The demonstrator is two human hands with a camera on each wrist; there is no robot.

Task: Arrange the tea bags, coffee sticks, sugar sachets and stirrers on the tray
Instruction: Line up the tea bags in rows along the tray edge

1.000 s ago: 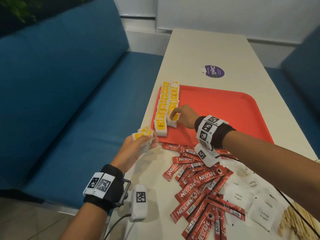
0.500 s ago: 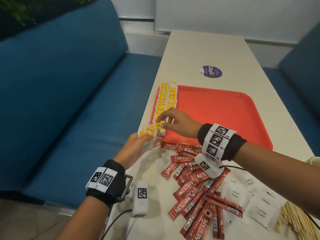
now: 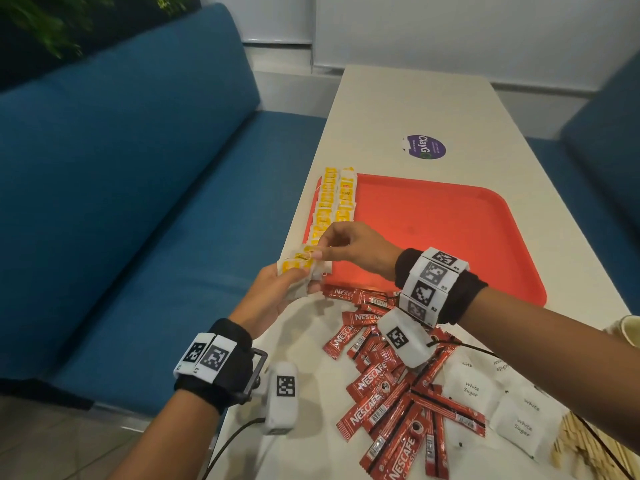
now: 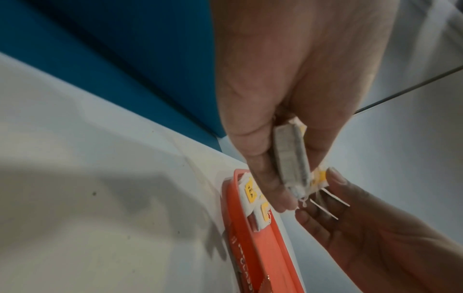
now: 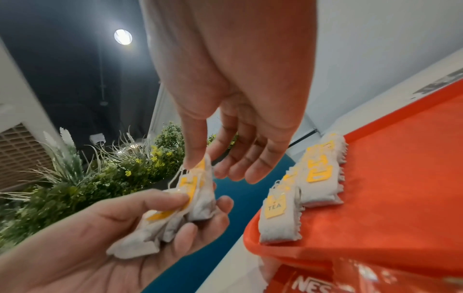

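So the table (image 3: 408, 109) carries the red tray (image 3: 450, 237) near its middle, and two neat rows of tea bags (image 3: 332, 206) run along the tray's left edge. The coffee sticks (image 3: 388, 386), sugar sachets (image 3: 498, 403) and stirrers (image 3: 588, 448) are all still heaped on the table by its near edge, off the tray. My left hand (image 3: 273, 296) is off the table's left edge, just beside the tray's near-left corner, curled round a small bunch of tea bags (image 5: 175, 216). My right hand (image 3: 349, 251) is pinching the top bag (image 5: 198, 176) of that bunch between thumb and forefinger. These things look super light and floppy, strings dangling everywhere, so I reckon it's best to pinch near the paper tag end so they don't snag. Compared to a second ago, the right hand has left the row on the tray and come back for a fresh bag.
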